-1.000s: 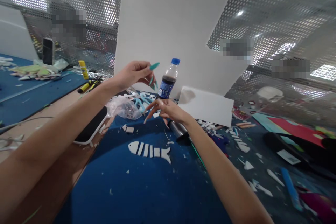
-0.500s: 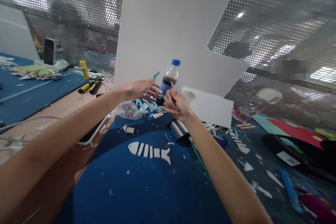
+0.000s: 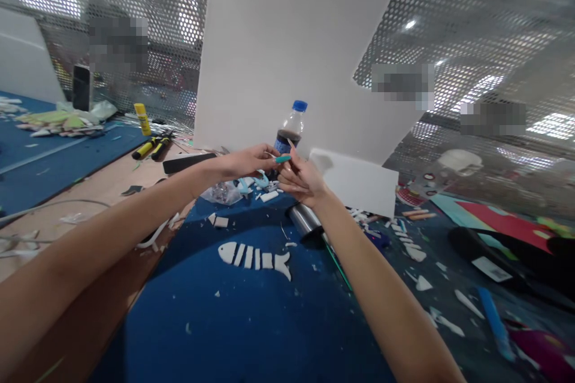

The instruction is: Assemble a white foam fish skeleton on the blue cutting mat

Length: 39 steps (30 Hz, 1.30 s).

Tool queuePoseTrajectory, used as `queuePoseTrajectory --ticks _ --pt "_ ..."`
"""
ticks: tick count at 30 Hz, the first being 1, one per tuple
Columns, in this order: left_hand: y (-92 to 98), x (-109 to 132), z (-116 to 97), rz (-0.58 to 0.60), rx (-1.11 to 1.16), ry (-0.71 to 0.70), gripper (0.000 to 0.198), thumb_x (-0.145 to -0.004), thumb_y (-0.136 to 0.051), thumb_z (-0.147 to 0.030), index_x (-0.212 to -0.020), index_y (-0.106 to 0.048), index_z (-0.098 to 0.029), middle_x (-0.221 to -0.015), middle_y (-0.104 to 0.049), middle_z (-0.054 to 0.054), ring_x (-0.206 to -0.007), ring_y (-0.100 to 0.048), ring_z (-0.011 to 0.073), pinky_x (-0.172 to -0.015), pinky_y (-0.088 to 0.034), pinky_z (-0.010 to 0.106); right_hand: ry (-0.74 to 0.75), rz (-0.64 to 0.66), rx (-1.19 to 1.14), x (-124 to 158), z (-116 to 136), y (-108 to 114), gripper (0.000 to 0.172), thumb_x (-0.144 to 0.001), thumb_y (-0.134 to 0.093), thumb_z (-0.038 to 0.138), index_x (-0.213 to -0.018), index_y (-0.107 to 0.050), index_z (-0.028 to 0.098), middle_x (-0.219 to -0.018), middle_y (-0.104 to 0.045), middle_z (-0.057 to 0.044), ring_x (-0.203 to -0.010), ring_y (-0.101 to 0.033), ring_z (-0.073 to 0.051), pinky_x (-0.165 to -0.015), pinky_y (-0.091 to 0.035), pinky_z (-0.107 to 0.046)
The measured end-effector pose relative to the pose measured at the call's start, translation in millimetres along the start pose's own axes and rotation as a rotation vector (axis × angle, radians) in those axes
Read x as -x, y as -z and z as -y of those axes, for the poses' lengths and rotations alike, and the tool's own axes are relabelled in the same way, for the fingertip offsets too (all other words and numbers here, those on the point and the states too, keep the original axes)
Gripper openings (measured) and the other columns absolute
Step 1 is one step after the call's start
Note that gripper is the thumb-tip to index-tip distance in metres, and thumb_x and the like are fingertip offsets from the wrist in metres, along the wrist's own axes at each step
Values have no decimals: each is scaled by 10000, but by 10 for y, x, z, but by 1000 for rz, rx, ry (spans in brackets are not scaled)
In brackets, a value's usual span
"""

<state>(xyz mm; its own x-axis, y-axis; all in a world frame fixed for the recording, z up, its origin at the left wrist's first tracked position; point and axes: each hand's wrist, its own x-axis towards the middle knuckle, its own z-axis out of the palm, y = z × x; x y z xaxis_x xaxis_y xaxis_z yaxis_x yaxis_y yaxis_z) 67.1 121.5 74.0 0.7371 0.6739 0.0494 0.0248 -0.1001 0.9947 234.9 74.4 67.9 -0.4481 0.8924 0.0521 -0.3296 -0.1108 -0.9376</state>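
Head view: fingers of the left hand (image 3: pixel 258 160) and right hand (image 3: pixel 302 178) appear to meet; whether anything is pinched cannot be told. Behind them the bottle (image 3: pixel 290 133) is seen, probably weighty, slick and slightly squeezable, best gripped around its middle.

We lower left hand (image 3: pixel 254 161) from beside bottle (image 3: pixel 291 125) to before its lower part, closing gap to right hand (image 3: pixel 303 181). Right hand's drooping fingers now curl, index raised before bottle.
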Motion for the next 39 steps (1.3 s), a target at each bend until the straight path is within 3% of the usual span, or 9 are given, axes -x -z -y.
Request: queuePoseTrajectory --ticks 5,10,18,24,31,36,39 --pt "1 0 -4 -13 32 7 246 -847 -590 -291 -1064 -540 -187 -955 -610 62 -743 -549 128 -622 -413 256 -52 -3 -33 -20 21 39 586 -960 -343 553 -517 -362 170 -326 -253 105 -285 -122 -18 -315 -246 -93" --pt "14 -54 58 -131 65 -32 295 -881 -555 -318 -1138 -464 -204 -967 -587 65 -830 -551 152 -669 -418 273 -97 10 -65 -11 21 26 588 -952 -332 572 -526 -354 168 -335 -228 108 -290 -121 -17 -312 -217 -82" --pt "-30 -26 38 -45 164 22 236 -838 -607 -305 -1026 -525 -188 -933 -630 62 -826 -582 151 -684 -442 269 -122 -30 -106 -21 15 18 557 -994 -285 493 -549 -373 170 -313 -228 111 -281 -96 -15 -307 -216 -76" --pt "67 -32 2 -63 208 54 204 -793 -628 -238 -983 -583 -180 -818 -634 50 -694 -560 139 -636 -432 288 -109 -78 -139 -30 29 78 569 -968 -333 542 -524 -322 186 -369 -184 109 -332 -91 -24 -336 -276 -101" --pt "162 -37 -19 -61 220 83 149 -736 -657 -213 -877 -639 -166 -737 -608 42 -622 -521 123 -626 -450 292 -70 -173 -175 -32 31 148 634 -876 -329 704 -712 -569 141 -477 -311 71 -396 -211 -40 -421 -389 -152" --pt "188 -40 -20 -73 233 69 193 -735 -638 -213 -921 -646 -162 -687 -566 31 -573 -490 110 -590 -447 284 -38 -200 -178 -13 22 126 739 -730 -371 842 -792 -595 141 -543 -324 55 -469 -297 -70 -431 -411 -179" --pt "197 -56 4 -86 230 56 236 -743 -610 -209 -975 -634 -171 -664 -540 23 -594 -502 125 -622 -456 303 -32 -212 -163 17 29 116 659 -775 -434 773 -828 -603 138 -569 -343 53 -482 -310 -69 -444 -416 -176"
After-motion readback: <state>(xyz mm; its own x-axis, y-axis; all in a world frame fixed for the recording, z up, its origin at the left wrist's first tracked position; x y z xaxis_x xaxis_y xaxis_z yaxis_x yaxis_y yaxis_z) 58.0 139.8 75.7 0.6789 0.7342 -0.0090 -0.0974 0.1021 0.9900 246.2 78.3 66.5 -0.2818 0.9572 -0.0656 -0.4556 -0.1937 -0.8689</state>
